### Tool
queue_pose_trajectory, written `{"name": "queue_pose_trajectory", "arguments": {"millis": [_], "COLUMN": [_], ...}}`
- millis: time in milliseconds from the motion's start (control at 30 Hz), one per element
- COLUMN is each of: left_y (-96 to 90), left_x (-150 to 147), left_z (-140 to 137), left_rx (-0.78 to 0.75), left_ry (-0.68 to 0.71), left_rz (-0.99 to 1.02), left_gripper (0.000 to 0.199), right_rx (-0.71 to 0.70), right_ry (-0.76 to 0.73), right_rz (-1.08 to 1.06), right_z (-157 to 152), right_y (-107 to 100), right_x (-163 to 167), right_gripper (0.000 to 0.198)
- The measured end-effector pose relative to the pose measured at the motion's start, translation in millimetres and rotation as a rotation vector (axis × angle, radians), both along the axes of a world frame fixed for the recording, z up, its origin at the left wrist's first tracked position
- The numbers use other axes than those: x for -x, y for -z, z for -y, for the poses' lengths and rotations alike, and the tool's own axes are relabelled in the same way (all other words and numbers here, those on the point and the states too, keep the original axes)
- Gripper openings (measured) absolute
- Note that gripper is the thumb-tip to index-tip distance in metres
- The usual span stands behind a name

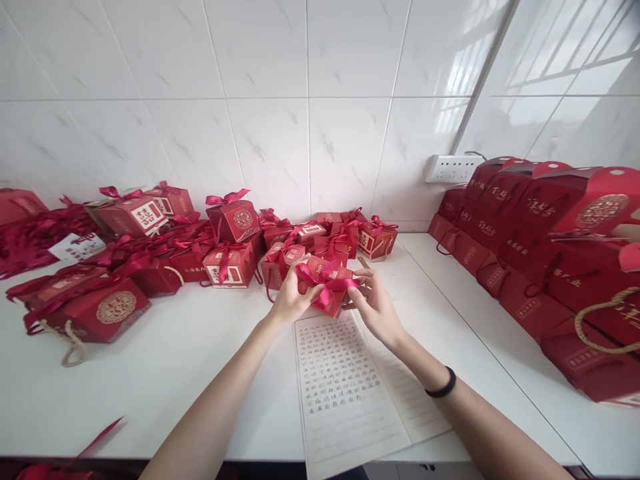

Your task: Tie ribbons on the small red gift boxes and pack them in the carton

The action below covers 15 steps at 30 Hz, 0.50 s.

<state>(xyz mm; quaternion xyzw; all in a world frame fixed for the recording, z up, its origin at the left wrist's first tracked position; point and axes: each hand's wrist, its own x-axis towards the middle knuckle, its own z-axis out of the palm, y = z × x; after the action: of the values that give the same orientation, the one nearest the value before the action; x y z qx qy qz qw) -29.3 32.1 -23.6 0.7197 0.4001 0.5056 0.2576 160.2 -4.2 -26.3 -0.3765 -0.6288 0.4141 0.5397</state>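
Head camera: what does each hand have?

Both have the same small red box (pixel 327 305). The left hand (pixel 295 293) grips its left side, thumb in front; the right hand (pixel 374 307) closes narrowly around its right side.

Does the right one pinch the ribbon bow (pixel 331 281)?

Its thumb is at the bow's right end, but I can't tell whether cloth is caught between the fingertips.

And where is the box?

Mid-view, over the top edge of an open notebook (pixel 345 393) with handwritten rows on its left page. Whether it touches the paper, I can't tell.

What's around it?

Just behind, a cluster of ribboned boxes (pixel 379 241) near the tiled wall (pixel 265 60). To the left, on the white table (pixel 210 380), a larger box (pixel 107 312) with a gold emblem and rope handle.

And on the right?

Stacked red cartons (pixel 520 267), near a white power strip (pixel 453 169). A black band (pixel 442 384) circles the right wrist.
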Motion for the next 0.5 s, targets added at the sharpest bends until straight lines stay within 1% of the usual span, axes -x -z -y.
{"name": "queue_pose_trajectory", "arguments": {"millis": [33,100,200,267,333,433,500], "left_y": [0.2,0.3,-1.0,-2.2,-2.9,-2.4,-1.0], "left_x": [0.3,1.1,2.1,2.1,1.4,0.1,-1.0], "left_z": [-1.1,-3.2,-4.6,-4.0,-2.6,-0.7,-0.2], "left_rx": [0.008,0.007,0.013,0.053,0.101,0.116,0.114], "left_ry": [-0.019,-0.035,-0.015,0.017,0.047,0.068,0.076], "left_rz": [-0.024,-0.057,-0.048,0.006,0.055,0.076,0.084], "left_gripper": [0.06,0.053,0.046,0.049,0.053,0.048,0.045], "right_rx": [0.032,0.051,0.007,-0.059,-0.166,-0.316,-0.331], "right_ry": [-0.001,0.024,0.094,0.151,0.162,0.079,0.044], "right_rz": [0.001,0.062,0.19,0.279,0.385,0.492,0.5], "right_z": [-1.4,-4.3,-8.6,-11.7,-15.0,-19.6,-21.0], "right_y": [0.7,1.8,3.0,3.9,5.6,9.6,11.9], "right_x": [-0.5,-2.2,-6.0,-9.2,-12.6,-16.2,-16.3], "right_gripper": [0.036,0.037,0.043,0.056,0.073,0.088,0.092]}}
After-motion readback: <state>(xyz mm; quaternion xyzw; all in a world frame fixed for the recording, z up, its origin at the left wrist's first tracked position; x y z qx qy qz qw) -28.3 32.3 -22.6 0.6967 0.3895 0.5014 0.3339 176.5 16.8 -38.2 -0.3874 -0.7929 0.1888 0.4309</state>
